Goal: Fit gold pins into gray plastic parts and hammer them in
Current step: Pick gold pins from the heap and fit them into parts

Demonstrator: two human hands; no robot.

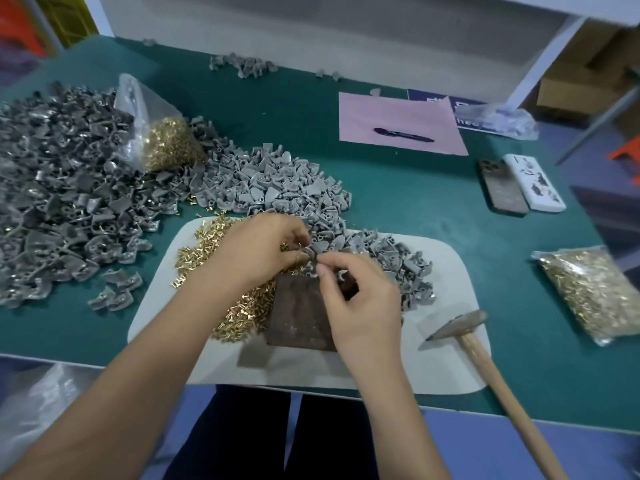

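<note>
Hands, left hand (pixel 263 249) and right hand (pixel 360 299), pinch one gray plastic part (pixel 309 252).

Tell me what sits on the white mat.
On the white mat lie loose gold pins, gray parts, a dark metal block and the hammer head. The hands cover the block's top right part.

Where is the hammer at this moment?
In the head view the hammer lies unheld at lower right, its head on the white mat's right edge, right of the right hand, near the sealed bag of gold pins.
</note>
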